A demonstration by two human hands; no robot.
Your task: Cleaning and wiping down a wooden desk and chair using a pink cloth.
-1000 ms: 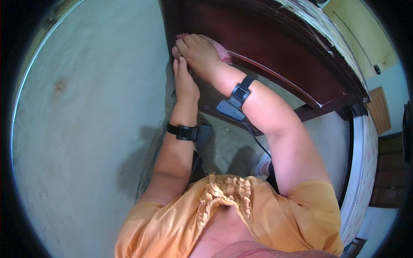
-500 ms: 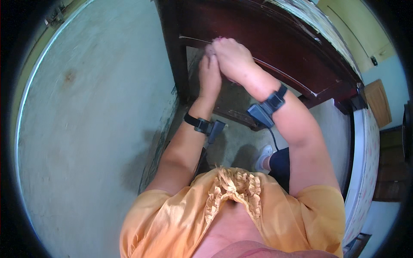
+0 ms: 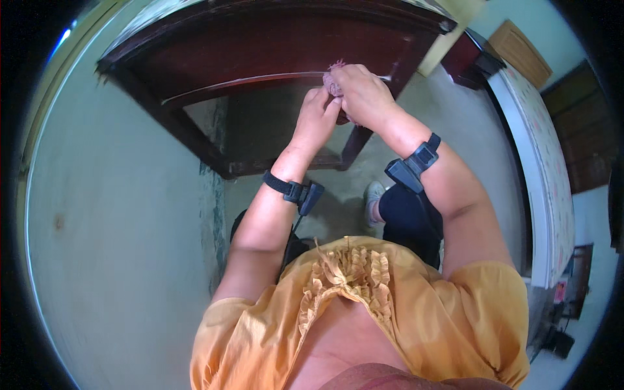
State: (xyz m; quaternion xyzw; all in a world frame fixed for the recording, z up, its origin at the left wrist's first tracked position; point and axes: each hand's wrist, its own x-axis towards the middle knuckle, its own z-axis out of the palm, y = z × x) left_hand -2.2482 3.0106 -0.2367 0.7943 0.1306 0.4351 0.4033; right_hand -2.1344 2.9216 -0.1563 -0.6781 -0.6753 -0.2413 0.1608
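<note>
A bunched pink cloth is squeezed between my two hands, close to the front of a dark reddish-brown wooden table. My right hand is wrapped round the cloth from the right, and a frayed end sticks up past its fingers. Lower and to the left, my left hand is closed against the same cloth, its thumb pointing up toward it. Part of the cloth hangs below the right hand. Whether the cloth touches the table's lower rail cannot be made out.
A pale wall runs along the left side. On the right stands a bed or mattress with a pale patterned side, and a brown wooden board leans at the back. The table's legs and lower crossbar stand before my feet.
The view has turned, so the table now spans more of the left and middle. My hands have moved rightward along its front, and more of the pink cloth shows.
</note>
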